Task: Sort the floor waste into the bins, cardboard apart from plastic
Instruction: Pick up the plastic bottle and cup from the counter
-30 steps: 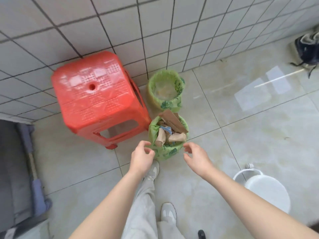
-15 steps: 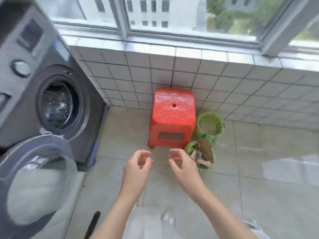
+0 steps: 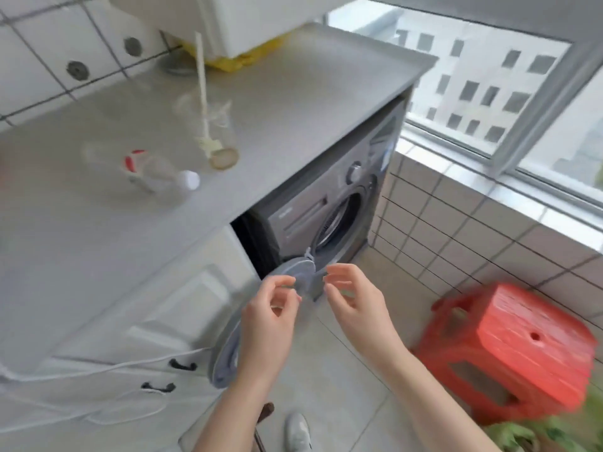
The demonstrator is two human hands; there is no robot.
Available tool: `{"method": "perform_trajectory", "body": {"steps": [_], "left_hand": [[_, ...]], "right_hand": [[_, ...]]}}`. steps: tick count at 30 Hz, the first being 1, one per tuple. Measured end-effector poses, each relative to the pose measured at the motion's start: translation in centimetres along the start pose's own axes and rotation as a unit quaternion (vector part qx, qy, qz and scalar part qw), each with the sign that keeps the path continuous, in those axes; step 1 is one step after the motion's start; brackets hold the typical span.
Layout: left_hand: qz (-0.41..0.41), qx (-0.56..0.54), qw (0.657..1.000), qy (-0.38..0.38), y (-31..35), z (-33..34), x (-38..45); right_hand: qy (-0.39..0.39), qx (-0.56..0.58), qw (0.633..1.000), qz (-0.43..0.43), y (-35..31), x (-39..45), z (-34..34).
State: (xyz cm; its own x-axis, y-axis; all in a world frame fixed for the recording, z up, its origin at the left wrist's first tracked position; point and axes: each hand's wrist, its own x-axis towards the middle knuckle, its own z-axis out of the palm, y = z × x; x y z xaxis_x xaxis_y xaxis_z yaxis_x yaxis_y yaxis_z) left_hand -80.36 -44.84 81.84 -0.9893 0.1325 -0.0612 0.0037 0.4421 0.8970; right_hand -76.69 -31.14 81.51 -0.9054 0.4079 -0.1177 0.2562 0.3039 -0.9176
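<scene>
Home laundry/utility balcony, prob. an apt. Evidence: grey front-load washing machine [image 3: 329, 207] built in under a grey countertop [image 3: 228, 132], just beyond the fingertips, its round door [image 3: 261, 308] swung open behind the left fingers. White cabinet doors [image 3: 156, 321] w/ black handles to the left of the fingers. White tiled walls [image 3: 456, 243] and pale floor tiles. Big window [image 3: 489, 86] up right, well beyond the fingers, apt. block outside. Red plastic stool [image 3: 518, 350] right of the fingers, on the floor.
</scene>
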Motion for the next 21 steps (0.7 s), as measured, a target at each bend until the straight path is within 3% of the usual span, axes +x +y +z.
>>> {"method": "perform_trajectory", "body": {"steps": [7, 15, 18, 21], "left_hand": [[0.034, -0.006, 0.993, 0.110, 0.7, -9.4, 7.4], [0.031, 0.009, 0.975, 0.220, 0.2, -12.4, 13.3], [0.129, 0.195, 0.944, 0.233, 0.2, -13.0, 16.0], [0.217, 0.356, 0.894, 0.167, 0.3, -14.8, 19.6]], "right_hand": [[-0.027, 0.020, 0.997, -0.075, -8.5, 5.9, 7.0], [-0.028, 0.013, 0.997, -0.075, -11.3, 13.3, 8.4], [-0.056, 0.003, 0.995, -0.087, -11.7, 16.2, 8.4], [-0.080, -0.005, 0.993, -0.089, -12.4, 18.9, 8.7]]}}
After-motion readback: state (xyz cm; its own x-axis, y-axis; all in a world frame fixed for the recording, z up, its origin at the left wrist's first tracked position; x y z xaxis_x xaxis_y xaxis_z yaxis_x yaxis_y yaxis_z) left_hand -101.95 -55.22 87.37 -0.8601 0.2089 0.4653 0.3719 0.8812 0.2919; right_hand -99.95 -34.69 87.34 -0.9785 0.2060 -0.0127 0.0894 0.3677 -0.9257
